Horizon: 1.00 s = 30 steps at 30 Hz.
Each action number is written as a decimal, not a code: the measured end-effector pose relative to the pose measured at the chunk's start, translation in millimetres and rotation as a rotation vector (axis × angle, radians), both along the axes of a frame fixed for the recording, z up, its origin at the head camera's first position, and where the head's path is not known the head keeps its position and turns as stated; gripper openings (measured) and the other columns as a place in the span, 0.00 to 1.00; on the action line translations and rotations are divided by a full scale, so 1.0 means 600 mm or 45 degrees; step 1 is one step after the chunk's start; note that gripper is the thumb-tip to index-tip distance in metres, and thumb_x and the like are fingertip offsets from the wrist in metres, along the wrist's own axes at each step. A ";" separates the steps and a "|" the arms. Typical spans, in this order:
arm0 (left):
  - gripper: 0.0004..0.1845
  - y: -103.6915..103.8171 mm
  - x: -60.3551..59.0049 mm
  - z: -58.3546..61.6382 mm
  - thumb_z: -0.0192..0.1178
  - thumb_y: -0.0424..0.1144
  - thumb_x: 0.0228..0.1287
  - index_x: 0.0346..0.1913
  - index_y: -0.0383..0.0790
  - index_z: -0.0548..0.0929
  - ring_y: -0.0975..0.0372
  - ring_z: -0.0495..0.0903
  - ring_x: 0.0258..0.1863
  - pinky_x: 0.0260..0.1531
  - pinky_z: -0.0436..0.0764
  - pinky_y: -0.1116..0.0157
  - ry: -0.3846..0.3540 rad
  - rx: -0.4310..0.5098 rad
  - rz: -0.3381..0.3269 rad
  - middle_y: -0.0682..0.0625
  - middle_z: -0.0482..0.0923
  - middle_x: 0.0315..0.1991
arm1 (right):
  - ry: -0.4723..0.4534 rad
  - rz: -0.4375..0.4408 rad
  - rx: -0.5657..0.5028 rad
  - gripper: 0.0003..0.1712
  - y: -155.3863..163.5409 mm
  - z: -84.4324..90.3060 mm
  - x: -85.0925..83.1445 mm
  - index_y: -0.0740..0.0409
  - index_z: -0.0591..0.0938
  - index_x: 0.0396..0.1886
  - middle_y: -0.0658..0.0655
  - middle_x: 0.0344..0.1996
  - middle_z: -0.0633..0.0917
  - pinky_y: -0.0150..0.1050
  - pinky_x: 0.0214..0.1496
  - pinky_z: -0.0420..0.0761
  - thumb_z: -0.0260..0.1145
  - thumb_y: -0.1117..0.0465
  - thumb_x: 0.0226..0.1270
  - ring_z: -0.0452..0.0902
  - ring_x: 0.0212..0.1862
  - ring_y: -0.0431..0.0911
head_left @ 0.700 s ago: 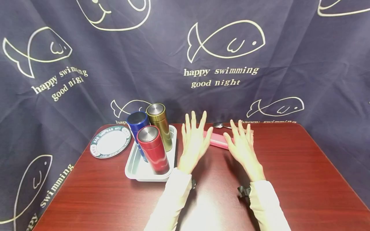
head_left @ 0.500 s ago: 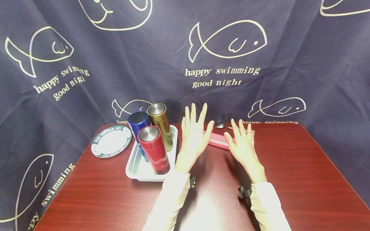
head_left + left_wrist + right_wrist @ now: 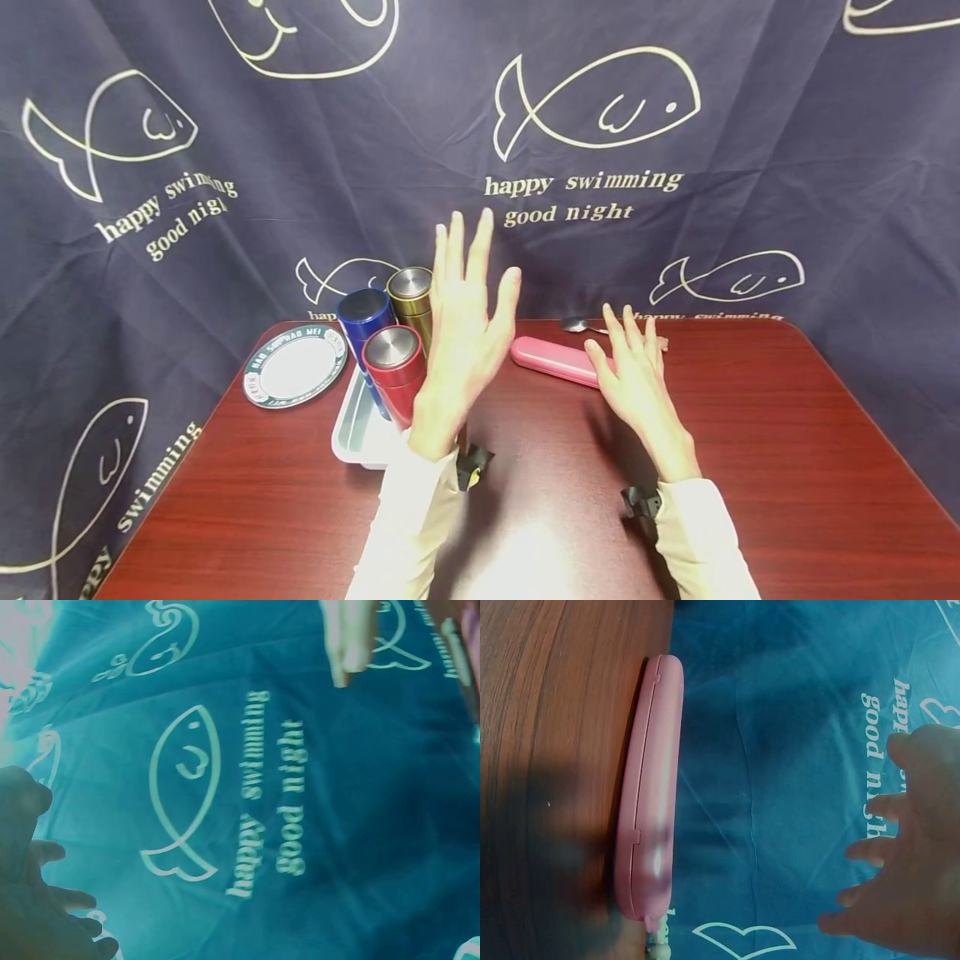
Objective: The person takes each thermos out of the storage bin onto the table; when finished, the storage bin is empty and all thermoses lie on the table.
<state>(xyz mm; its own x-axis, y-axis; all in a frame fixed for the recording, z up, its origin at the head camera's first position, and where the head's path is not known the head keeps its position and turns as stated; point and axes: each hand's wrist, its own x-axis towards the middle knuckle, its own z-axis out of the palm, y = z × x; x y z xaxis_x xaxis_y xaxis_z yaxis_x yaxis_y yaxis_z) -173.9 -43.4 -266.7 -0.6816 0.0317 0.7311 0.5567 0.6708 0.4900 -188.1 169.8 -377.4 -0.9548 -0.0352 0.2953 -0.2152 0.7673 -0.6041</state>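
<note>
My left hand (image 3: 467, 325) is raised with fingers straight and spread, holding nothing. In the head view it overlaps the red bottle (image 3: 395, 371) and the gold bottle (image 3: 412, 304), with a blue bottle (image 3: 363, 315) to their left. These metal bottles stand in a pale tray (image 3: 360, 433), whose right part is hidden behind the hand and arm. My right hand (image 3: 636, 375), fingers extended and apart, hovers by the right end of a closed pink case (image 3: 651, 787). Behind the case lies a spoon (image 3: 574, 325), its handle partly hidden by the right hand.
A round plate (image 3: 296, 367) with a green patterned rim lies at the table's left edge. The reddish-brown wooden table (image 3: 780, 450) reaches back to a dark blue curtain (image 3: 420, 150) printed with fish. A small black device (image 3: 474, 467) is strapped at the left wrist.
My left hand has risen and moved left, uncovering the pink case's left end and covering part of the bottles and tray. My right hand stays nearly in place; the head view has shifted slightly.
</note>
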 end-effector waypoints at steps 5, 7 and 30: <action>0.29 -0.025 0.012 0.022 0.48 0.45 0.74 0.75 0.43 0.61 0.53 0.43 0.77 0.73 0.47 0.51 0.121 0.068 0.003 0.40 0.52 0.76 | 0.004 0.005 -0.005 0.37 0.000 -0.001 0.000 0.54 0.55 0.78 0.69 0.75 0.50 0.69 0.71 0.39 0.52 0.48 0.75 0.32 0.75 0.69; 0.29 -0.036 0.015 0.026 0.49 0.44 0.74 0.75 0.42 0.61 0.54 0.44 0.77 0.73 0.47 0.53 0.155 0.096 0.007 0.40 0.53 0.76 | 0.003 0.010 -0.008 0.37 0.000 -0.002 0.001 0.54 0.55 0.77 0.70 0.75 0.50 0.67 0.71 0.38 0.52 0.48 0.75 0.32 0.75 0.70; 0.23 -0.193 0.046 0.006 0.44 0.35 0.75 0.70 0.39 0.69 0.66 0.60 0.71 0.70 0.55 0.68 0.129 0.655 0.265 0.51 0.67 0.69 | 0.025 0.045 -0.044 0.36 0.012 -0.002 0.011 0.59 0.56 0.77 0.74 0.74 0.51 0.70 0.69 0.40 0.52 0.50 0.76 0.34 0.73 0.74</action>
<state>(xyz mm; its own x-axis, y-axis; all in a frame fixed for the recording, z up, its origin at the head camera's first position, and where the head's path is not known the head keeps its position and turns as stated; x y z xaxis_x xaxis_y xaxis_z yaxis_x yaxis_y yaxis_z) -146.2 -159.5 -262.8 -0.5611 -0.4736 0.6789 0.4995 0.4603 0.7339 -181.5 177.3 -378.4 -0.9472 -0.0581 0.3155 -0.2537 0.7377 -0.6257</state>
